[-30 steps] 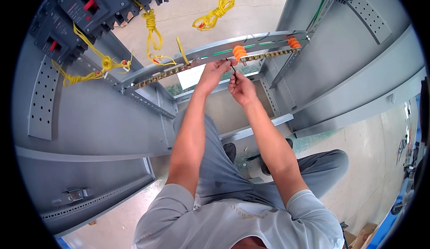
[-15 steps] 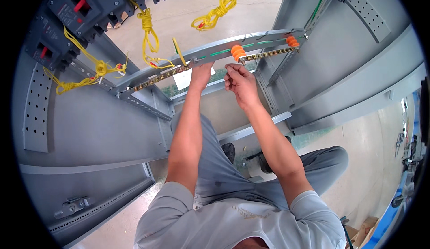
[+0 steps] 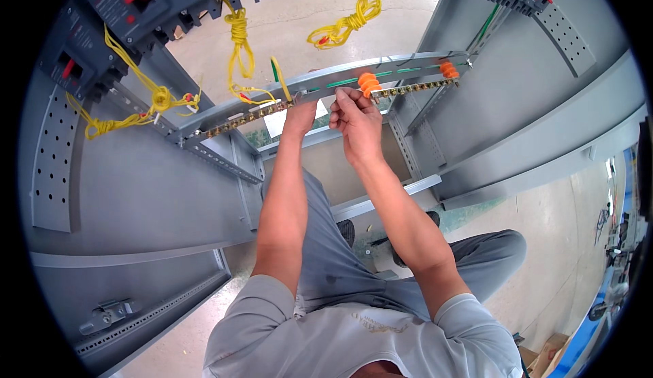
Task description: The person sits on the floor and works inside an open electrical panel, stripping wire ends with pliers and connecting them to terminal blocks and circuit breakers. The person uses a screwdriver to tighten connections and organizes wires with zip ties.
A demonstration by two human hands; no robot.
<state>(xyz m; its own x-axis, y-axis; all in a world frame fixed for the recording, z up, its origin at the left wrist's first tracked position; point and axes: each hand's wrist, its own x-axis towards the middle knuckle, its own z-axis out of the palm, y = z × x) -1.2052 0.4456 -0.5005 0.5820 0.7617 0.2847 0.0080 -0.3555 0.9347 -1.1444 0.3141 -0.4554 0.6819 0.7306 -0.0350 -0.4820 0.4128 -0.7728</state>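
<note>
A metal crossbar (image 3: 326, 84) spans the grey cabinet frame. In front of it runs a row of brass-coloured screw terminals (image 3: 238, 121), carried at the right by ribbed orange insulators (image 3: 369, 83). My left hand (image 3: 300, 115) reaches up against the terminal row, beside the end of a yellow wire loop (image 3: 281, 82); its fingers are hidden from view. Just right of it my right hand (image 3: 358, 118) is raised at the bar, left of the orange insulator. Its thumb and fingers are curled together, and whatever they hold is too small or hidden to name.
Dark grey circuit breakers (image 3: 146, 4) with red levers line the top. Tied bundles of yellow wire (image 3: 350, 21) hang from them. Grey side panels (image 3: 149, 174) enclose both sides, and a lower crosspiece (image 3: 388, 196) lies above my legs. Cardboard (image 3: 547, 354) sits at the lower right.
My right hand has shifted left along the bar, closer to my left hand, with its fingers still curled. My left hand stays at the same place on the terminal row. The view has moved slightly.
</note>
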